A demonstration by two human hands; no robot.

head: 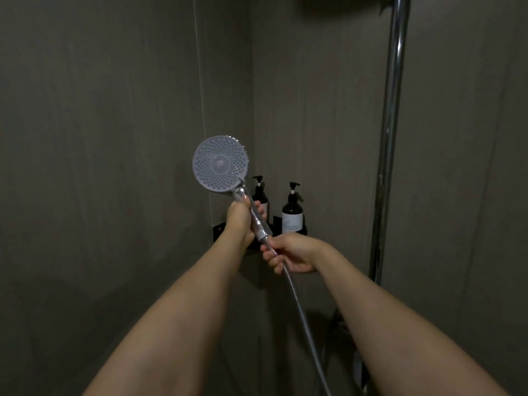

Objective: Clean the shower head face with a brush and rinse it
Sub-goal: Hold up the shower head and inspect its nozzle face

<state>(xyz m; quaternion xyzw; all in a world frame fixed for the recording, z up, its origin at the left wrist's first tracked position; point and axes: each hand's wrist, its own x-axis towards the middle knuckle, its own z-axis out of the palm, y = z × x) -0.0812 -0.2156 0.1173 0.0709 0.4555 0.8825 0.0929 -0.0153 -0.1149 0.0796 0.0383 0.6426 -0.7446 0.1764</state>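
Holding the shower head (pixel 219 164) up at frame centre, round nozzle face turned toward the camera, handle angled down to the right. Left hand (pixel 239 217) is wrapped around the upper handle just below the chrome neck, fingers curled round it. Right hand (pixel 291 252) grips lower down, at the joint where the handle meets the hose (pixel 300 310), fingers closed around that joint. The hose runs down to lower right of frame and out of view.

Handling, my read: the head looks like light plastic, rigid, top-heavy only slightly. The clear handle section and chrome parts are smooth, likely slick if wet, so a full wrap on the handle is the right grip; pinching the disc rim would be less steady. The hose is flexible and will tug and twist the handle when moved, so the lower hand on the joint helps. The nozzle face looks like soft rubber nubs: should take scrubbing fine.

No brush in view and no water visibly running, so scrubbing looks not yet started. One hand must free up to take a brush; the left alone should hold it.

Behind: two dark pump bottles (pixel 292 212) on a corner shelf (pixel 303 232), centre right. Chrome riser rail (pixel 391 138) runs down the right side.
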